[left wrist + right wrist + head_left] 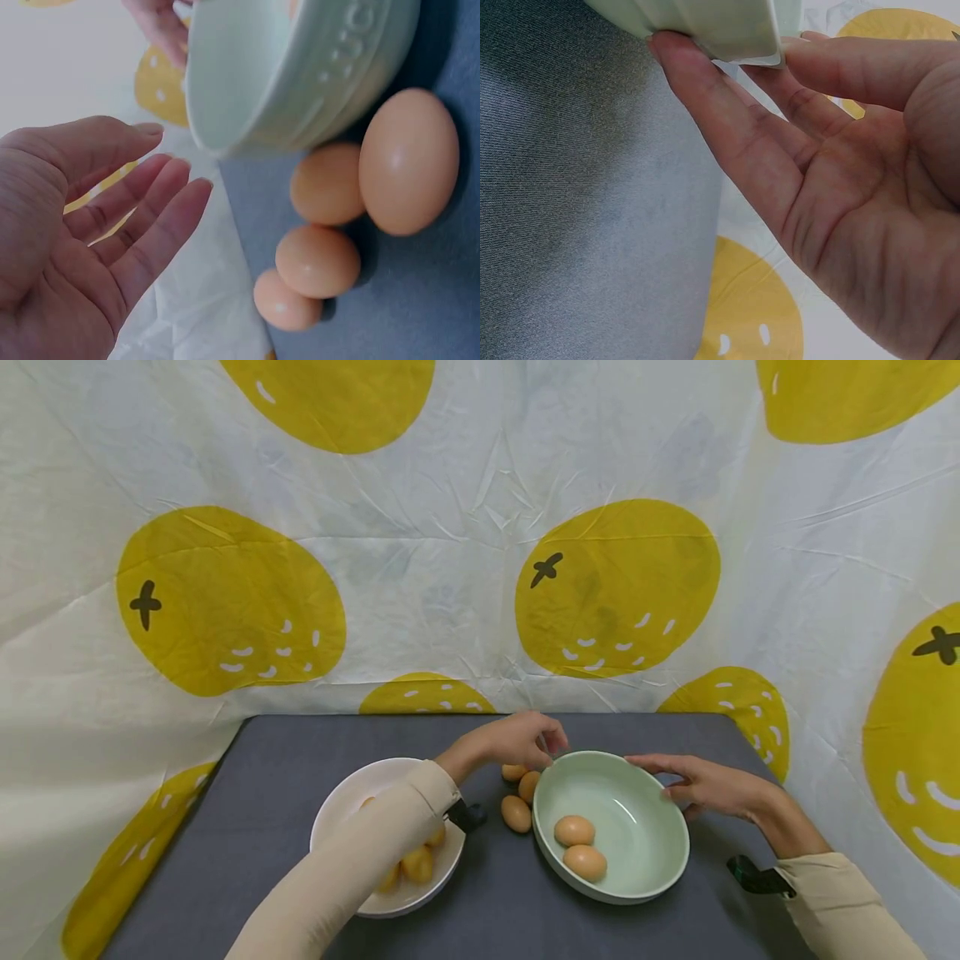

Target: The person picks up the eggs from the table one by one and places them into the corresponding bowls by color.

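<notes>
My right hand (723, 787) holds the right rim of a pale green bowl (637, 835), fingers against the outer wall and thumb at the rim in the right wrist view. Inside the bowl lie two brown eggs (585, 862). My left hand (521, 739) hovers by the bowl's far left rim, its fingers spread loosely with nothing between them; the left wrist view shows a gap between fingertips and bowl. Several more brown eggs (409, 161) lie on the table, close along the bowl's left side. Raised lettering shows on the bowl's outer wall in that view.
Left of the eggs stands a white bowl (330, 814) with several yellow rounded things (417, 864), partly covered by my left sleeve. A dark grey cloth (277, 793) covers the table. Behind it hangs a white curtain (427, 602) printed with large yellow fruit.
</notes>
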`<action>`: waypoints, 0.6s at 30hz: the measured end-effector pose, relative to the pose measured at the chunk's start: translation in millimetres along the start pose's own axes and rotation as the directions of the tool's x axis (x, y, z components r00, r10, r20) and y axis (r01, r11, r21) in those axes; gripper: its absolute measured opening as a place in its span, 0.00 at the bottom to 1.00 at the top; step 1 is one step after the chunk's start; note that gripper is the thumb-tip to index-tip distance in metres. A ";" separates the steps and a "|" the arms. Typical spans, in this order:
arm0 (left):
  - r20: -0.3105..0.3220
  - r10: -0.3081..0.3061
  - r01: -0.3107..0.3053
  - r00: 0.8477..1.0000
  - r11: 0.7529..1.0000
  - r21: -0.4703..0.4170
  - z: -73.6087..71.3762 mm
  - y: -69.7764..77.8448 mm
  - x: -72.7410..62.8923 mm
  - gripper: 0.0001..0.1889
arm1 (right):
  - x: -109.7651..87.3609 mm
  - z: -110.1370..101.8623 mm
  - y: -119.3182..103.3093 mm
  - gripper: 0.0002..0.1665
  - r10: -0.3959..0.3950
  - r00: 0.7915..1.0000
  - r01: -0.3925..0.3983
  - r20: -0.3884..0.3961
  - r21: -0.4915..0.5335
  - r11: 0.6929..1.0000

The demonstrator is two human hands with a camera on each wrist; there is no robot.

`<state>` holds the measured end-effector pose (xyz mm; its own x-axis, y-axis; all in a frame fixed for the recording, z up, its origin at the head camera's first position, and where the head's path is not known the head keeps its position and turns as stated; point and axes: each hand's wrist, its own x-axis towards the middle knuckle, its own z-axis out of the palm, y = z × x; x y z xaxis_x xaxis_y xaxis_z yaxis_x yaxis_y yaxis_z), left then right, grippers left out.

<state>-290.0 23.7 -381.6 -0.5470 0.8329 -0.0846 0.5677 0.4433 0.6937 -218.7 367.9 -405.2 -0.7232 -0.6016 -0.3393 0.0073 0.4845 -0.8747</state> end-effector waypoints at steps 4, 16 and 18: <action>-0.049 -0.039 0.039 0.998 0.999 0.000 -5.9 -10.0 1.3 0.13 | -0.4 -0.6 0.5 0.38 0.000 1.000 0.000 -0.001 -0.002 1.000; -0.164 -0.130 0.136 0.978 0.990 0.023 -19.5 -46.5 0.1 0.13 | -1.1 -0.4 0.6 0.38 -0.011 1.000 0.011 0.004 -0.012 1.000; -0.175 -0.143 0.150 0.974 0.988 0.032 -21.2 -51.7 0.2 0.13 | -1.1 -0.4 0.8 0.38 -0.009 1.000 0.009 0.005 -0.007 1.000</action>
<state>-332.5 -6.0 -402.3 -0.7213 0.6904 -0.0564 0.4985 0.5739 0.6497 -218.2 369.2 -405.4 -0.7198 -0.6089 -0.3334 -0.0040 0.4838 -0.8752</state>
